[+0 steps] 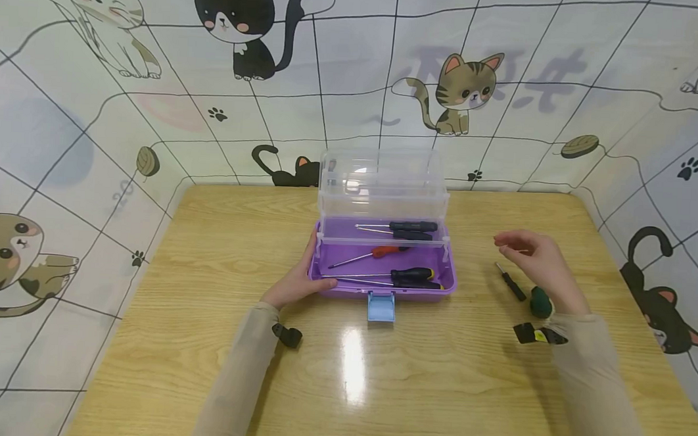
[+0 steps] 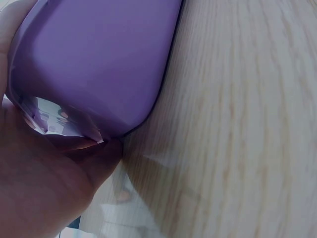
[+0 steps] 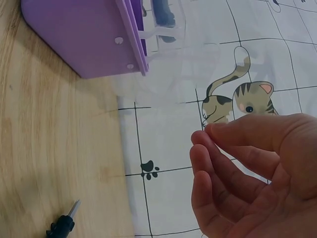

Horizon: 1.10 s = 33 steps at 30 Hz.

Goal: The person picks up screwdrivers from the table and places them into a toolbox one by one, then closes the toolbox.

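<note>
Toolbox [image 1: 348, 292], purple, on the wooden table [image 1: 202, 315] before me, its clear lid [image 1: 383, 180] raised at the back, which leaves the compartment reachable. My left hand [image 1: 295, 284] grips its left end, thumb at the front corner, fingers along the side, probably to steady it. Inside, four dark-handled screwdrivers [image 1: 410, 226] and one red-handled screwdriver [image 1: 385, 251] lie lengthwise, seemingly to suit the long shape. My right hand [image 1: 539, 257] hangs over the table, fingers loosely bent, thumb near index, visibly empty. Near it lie a small black screwdriver [image 1: 511, 284] and a dark green object [image 1: 540, 303].
</note>
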Each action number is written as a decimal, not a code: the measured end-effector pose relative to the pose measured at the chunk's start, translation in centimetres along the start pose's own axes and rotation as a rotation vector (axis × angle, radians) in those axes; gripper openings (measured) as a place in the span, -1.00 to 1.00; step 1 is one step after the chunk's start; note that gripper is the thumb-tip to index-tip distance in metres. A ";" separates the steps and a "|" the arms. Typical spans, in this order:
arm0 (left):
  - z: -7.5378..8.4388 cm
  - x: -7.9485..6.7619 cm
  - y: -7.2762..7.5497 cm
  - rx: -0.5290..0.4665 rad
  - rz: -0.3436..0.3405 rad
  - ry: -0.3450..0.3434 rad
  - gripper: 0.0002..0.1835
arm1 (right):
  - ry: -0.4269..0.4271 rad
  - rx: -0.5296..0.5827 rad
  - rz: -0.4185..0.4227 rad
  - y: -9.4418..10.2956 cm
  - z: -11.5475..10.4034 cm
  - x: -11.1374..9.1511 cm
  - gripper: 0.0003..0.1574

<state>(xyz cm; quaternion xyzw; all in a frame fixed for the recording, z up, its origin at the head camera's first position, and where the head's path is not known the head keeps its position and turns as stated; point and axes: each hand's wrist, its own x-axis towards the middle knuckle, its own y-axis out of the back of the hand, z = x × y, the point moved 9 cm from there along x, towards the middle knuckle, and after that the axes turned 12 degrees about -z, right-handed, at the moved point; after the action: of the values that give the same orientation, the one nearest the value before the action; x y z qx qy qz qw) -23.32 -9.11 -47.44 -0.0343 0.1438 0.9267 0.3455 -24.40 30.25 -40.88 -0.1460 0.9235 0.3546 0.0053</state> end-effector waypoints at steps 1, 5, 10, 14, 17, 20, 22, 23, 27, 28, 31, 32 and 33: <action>0.0 0.0 0.0 -0.001 -0.001 -0.001 0.20 | 0.002 0.000 0.002 0.0 0.0 -0.1 -0.66; 0.3 -0.1 -0.1 -0.008 -0.005 -0.021 0.20 | 0.009 0.003 0.010 0.1 0.2 -0.8 -0.65; -1.8 0.8 0.2 -0.016 0.013 -0.058 0.23 | -0.013 0.006 0.015 0.2 1.2 -1.9 -0.63; -1.6 0.8 0.2 -0.039 0.009 -0.074 0.24 | -0.027 0.013 0.021 0.4 1.9 -2.6 -0.60; -0.4 0.4 0.1 -0.060 0.001 -0.073 0.23 | -0.042 0.013 0.024 0.5 2.5 -3.0 -0.57; 0.3 0.1 0.0 -0.045 -0.001 -0.057 0.22 | -0.068 0.008 0.027 0.7 3.0 -3.3 -0.54; 0.5 -0.1 -0.1 -0.033 -0.003 -0.049 0.22 | -0.081 0.005 0.029 0.7 3.3 -3.5 -0.54; 0.5 -0.1 -0.1 -0.026 -0.003 -0.045 0.21 | -0.086 0.006 0.029 0.7 3.4 -3.6 -0.53; 0.4 -0.1 0.0 -0.017 -0.002 -0.034 0.21 | -0.098 0.006 0.029 0.7 3.9 -3.8 -0.54; 0.3 -0.1 0.0 -0.012 -0.001 -0.027 0.20 | -0.099 0.005 0.030 0.7 4.1 -3.9 -0.54; 0.0 -0.1 0.1 0.004 -0.001 -0.012 0.20 | -0.090 0.004 0.039 0.7 4.4 -4.1 -0.55; 0.1 -0.1 0.1 0.007 -0.002 -0.014 0.20 | -0.091 0.003 0.042 0.7 4.6 -4.3 -0.55; 0.1 -0.1 0.1 0.012 -0.004 -0.014 0.20 | -0.089 0.003 0.046 0.7 4.7 -4.4 -0.54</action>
<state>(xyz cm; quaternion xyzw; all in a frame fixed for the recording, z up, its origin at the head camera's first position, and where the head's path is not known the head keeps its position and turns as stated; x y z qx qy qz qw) -23.27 -9.20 -47.32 -0.0260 0.1466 0.9254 0.3486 -20.79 35.01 -43.48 -0.1087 0.9261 0.3592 0.0386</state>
